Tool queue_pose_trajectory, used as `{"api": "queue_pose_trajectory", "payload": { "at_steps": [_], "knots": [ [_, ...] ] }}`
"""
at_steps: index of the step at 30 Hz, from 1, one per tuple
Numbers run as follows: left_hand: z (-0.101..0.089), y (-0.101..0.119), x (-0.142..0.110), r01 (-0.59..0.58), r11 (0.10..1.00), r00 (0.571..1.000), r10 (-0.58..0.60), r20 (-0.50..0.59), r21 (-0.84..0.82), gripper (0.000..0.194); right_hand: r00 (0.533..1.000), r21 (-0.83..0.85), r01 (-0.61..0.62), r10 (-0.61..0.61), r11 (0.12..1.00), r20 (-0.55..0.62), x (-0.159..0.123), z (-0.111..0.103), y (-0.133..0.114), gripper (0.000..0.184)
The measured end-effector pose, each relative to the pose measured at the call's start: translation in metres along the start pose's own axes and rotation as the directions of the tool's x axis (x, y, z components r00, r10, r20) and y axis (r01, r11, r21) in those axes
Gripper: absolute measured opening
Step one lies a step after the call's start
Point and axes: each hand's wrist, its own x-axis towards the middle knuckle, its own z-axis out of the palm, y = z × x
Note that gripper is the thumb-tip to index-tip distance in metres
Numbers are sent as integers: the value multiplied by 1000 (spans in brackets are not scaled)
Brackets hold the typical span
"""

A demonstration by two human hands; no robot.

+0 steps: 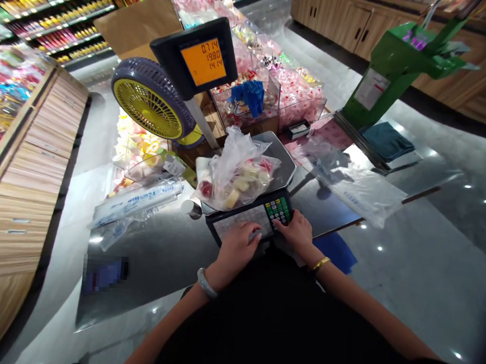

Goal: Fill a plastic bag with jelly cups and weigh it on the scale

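A weighing scale [244, 220] stands in front of me on a metal counter. On its tray [284, 162] rests a clear plastic bag [243, 176] with pale and red pieces inside. My right hand [298, 231] is at the keypad [278, 210], thumb over the keys and fingers stretched along the right edge. Over the pale front panel lies my left hand [240, 243], fingers loosely bent, thumb apart, nothing visible in it. Above the tray, the scale's orange display [204, 61] reads 0.714, 19.80 and 14.14.
A yellow and grey fan [152, 99] stands behind the scale on the left. Flattened plastic bags [138, 202] lie left, more clear bags [352, 179] right. A blurred phone-like object [105, 275] is at the counter's front left. A green stand [390, 70] rises at right.
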Motion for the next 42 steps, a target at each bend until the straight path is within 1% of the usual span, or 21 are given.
{"api": "queue_pose_trajectory", "payload": {
  "at_steps": [5,8,10,14,17,20,24,27,30,32,35,39,42],
  "knots": [
    [5,6,-1,8,1000,1000,-8,26,-7,21,987,3,129,-129,992,91,7,-3,18,68],
    [8,6,0,21,1000,998,-20,52,-10,20,986,0,130,-129,992,106,8,-2,21,64],
    [10,6,0,25,1000,998,-25,60,-13,21,991,19,98,-100,995,93,6,0,18,66],
    [14,5,2,37,999,997,-35,67,-22,22,997,57,40,-43,998,56,0,7,9,81],
    [16,5,2,46,999,997,-44,69,-27,22,1000,52,18,-19,998,22,-3,10,5,85],
    [19,3,3,56,998,996,-54,75,-26,23,1000,53,25,-24,998,-4,-5,11,4,86],
    [24,6,9,81,997,991,-79,108,-14,24,997,82,53,-49,995,-57,-5,14,5,82],
    [29,14,22,79,997,989,-77,129,-9,25,993,104,78,-68,992,-92,-5,15,6,79],
    [37,28,41,78,997,986,-76,146,-13,23,991,124,102,-90,987,-101,-3,15,7,73],
    [43,37,54,89,996,985,-85,148,-23,22,992,150,109,-97,983,-83,-1,12,8,67],
    [53,46,70,98,995,986,-94,137,-27,21,991,209,129,-133,969,6,7,4,14,62],
    [62,49,81,103,994,985,-99,138,-24,19,964,257,186,-227,948,140,25,-10,28,60],
    [62,48,85,144,989,982,-140,124,-23,20,938,274,215,-276,937,209,38,-16,34,58]
  ]
}}
